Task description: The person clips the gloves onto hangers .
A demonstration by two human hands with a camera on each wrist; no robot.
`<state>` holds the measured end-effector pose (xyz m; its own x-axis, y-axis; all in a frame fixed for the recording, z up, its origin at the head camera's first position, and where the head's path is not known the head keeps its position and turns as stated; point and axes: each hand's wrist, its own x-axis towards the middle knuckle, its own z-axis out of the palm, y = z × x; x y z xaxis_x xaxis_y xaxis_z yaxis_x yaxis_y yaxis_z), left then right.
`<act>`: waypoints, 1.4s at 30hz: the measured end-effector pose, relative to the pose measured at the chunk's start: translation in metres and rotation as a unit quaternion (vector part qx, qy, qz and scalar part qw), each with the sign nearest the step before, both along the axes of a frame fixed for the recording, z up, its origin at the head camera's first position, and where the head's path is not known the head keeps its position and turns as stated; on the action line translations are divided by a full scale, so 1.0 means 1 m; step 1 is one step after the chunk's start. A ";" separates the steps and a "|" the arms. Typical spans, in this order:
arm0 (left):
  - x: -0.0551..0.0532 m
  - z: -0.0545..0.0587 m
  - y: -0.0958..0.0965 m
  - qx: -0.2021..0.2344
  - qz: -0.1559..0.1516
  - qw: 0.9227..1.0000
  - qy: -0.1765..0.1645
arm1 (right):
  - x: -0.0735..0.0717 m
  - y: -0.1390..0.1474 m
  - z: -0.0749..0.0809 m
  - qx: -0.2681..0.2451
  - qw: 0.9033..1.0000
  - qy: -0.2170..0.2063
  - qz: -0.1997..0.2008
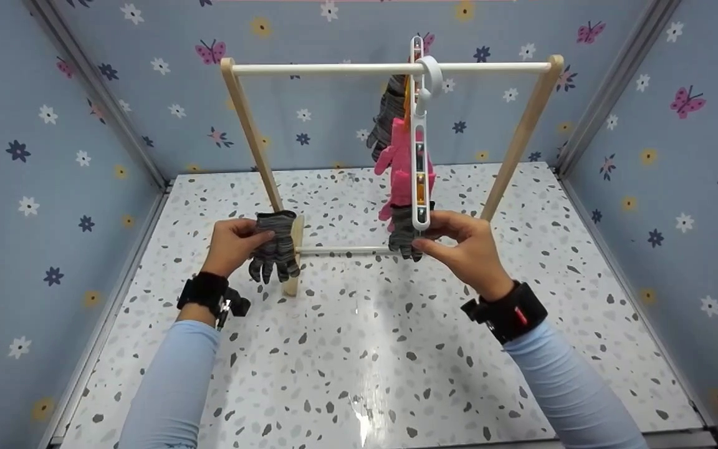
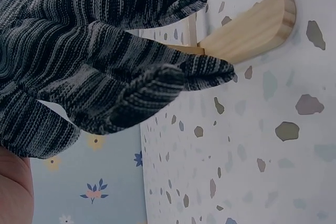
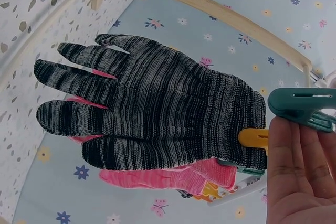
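Note:
My left hand pinches a dark grey-black striped knit glove near its cuff, fingers hanging down; this glove fills much of the left wrist view. My right hand is at the near end of a white clip hanger. There it pinches a green clip, seen in the right wrist view; the thumb is hidden there. A second striped glove hangs beside these fingers, with a yellow clip on its cuff. Behind it hang pink gloves and, farther back, another striped glove.
The hanger's round hook loops over the white top rod of a wooden-sided rack. Its slanted left leg and right leg stand on a speckled white surface. Flowered blue panels enclose the back and sides.

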<state>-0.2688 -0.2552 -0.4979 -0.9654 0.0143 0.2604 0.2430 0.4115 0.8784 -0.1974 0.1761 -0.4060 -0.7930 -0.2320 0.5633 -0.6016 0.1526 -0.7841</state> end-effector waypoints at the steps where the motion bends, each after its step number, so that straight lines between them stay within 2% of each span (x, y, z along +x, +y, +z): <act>1: 0.000 0.000 0.001 0.002 -0.001 1.000 -0.001 | 0.000 0.000 0.000 0.000 1.000 0.001 0.000; 16: 0.002 0.004 0.016 0.042 -0.018 0.999 -0.004 | 0.000 -0.001 0.001 0.006 1.000 0.016 -0.001; 29: 0.004 0.009 0.030 0.024 -0.043 0.999 0.012 | 0.002 -0.001 0.003 0.005 1.000 -0.005 -0.011; 42: 0.006 0.010 0.049 0.023 -0.069 0.997 0.000 | 0.001 -0.001 0.003 0.008 1.000 -0.003 -0.006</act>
